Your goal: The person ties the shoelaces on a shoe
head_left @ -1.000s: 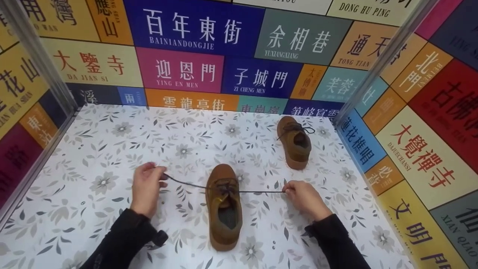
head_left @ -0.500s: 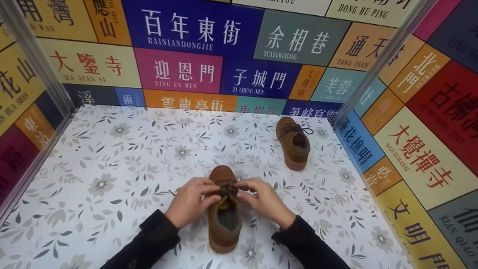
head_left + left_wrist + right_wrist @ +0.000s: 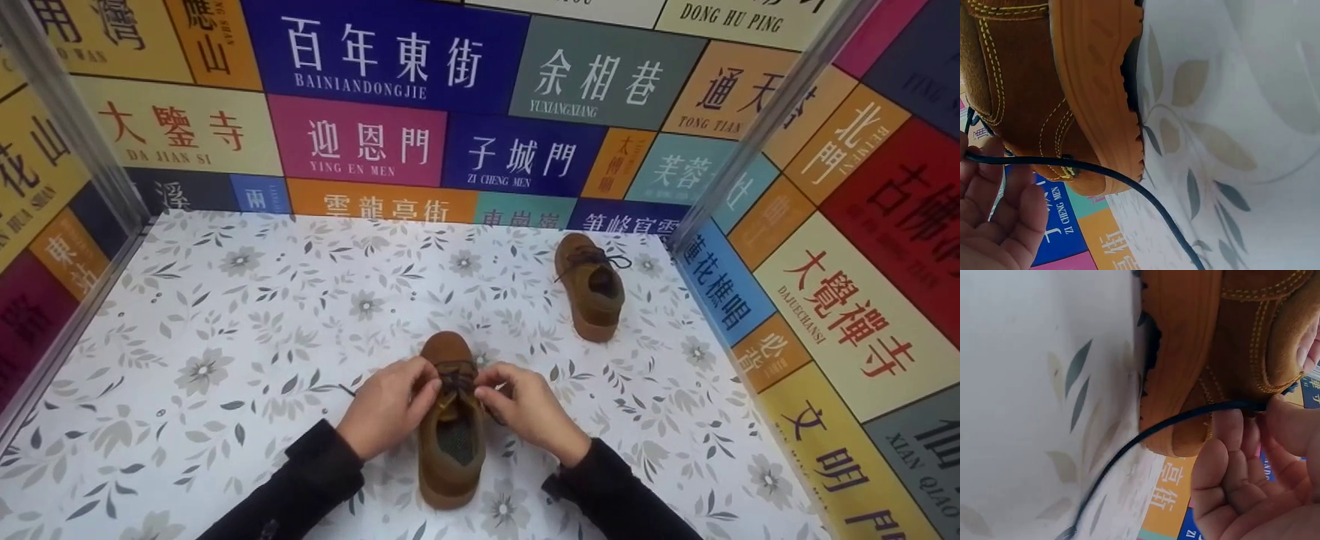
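A shoe [image 3: 450, 480] is set upright on the desk [image 3: 262, 300], between the two hands, its toe pointed away from them. Its lace [image 3: 1107, 171] is pinched on both sides — one length by the left hand [image 3: 384, 406], the other by the right hand [image 3: 531, 406] — just beside the shoe's opening, with the fingers curled. From each hand a loose tail is hung down toward the desk. Beyond the right hand, well apart, a second shoe [image 3: 592, 292] is placed; past both hands, a wall [image 3: 360, 142] is covered with lettered panels.
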`<state>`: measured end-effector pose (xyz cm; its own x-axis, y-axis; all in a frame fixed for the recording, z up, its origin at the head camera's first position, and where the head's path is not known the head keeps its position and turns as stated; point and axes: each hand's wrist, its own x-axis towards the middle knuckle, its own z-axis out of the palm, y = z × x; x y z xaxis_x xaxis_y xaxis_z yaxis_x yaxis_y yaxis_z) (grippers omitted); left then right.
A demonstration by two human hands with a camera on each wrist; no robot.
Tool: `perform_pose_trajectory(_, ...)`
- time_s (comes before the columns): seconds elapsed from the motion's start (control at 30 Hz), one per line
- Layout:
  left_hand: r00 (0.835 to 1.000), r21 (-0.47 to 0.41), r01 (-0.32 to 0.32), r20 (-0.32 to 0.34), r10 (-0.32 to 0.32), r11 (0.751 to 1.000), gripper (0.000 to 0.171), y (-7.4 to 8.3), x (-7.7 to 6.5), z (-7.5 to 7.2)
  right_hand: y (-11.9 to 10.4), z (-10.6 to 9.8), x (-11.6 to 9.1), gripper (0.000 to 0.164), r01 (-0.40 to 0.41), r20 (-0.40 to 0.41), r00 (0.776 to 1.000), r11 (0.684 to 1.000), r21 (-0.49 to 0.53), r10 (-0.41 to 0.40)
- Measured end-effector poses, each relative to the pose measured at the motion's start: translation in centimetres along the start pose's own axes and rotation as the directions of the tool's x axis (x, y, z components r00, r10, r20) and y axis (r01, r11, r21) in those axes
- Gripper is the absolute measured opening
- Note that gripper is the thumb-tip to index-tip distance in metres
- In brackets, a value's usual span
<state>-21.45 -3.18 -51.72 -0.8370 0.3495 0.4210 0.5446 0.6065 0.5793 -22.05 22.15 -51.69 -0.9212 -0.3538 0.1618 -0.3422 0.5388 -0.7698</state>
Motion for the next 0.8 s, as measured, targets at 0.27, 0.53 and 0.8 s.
perform_pose_trajectory(0.27, 0.997, 0.029, -0.074, 0.010, 0.074, 0.997, 0.005, -0.4, 0.1, -0.3, -0.8, -0.5, -0.6, 0.016, -0.071, 0.056, 0.996, 0.997, 0.008, 0.070)
perform_pose_trajectory(0.53, 0.991, 0.013, -0.127, -0.037, 0.128, 0.992, 0.004, -0.9, -0.1, -0.5, -1.4, -0.7, -0.7, 0.011, -0.061, 0.077, 0.995, 0.997, -0.045, 0.065)
perform_pose_trajectory(0.8, 0.991, 0.087, -0.125, -0.035, 0.128, 0.988, 0.008, -1.6, -0.6, -1.3, 0.2, -2.0, -0.9, 0.006, 0.090, -0.065, 0.989, 0.890, -0.446, -0.133)
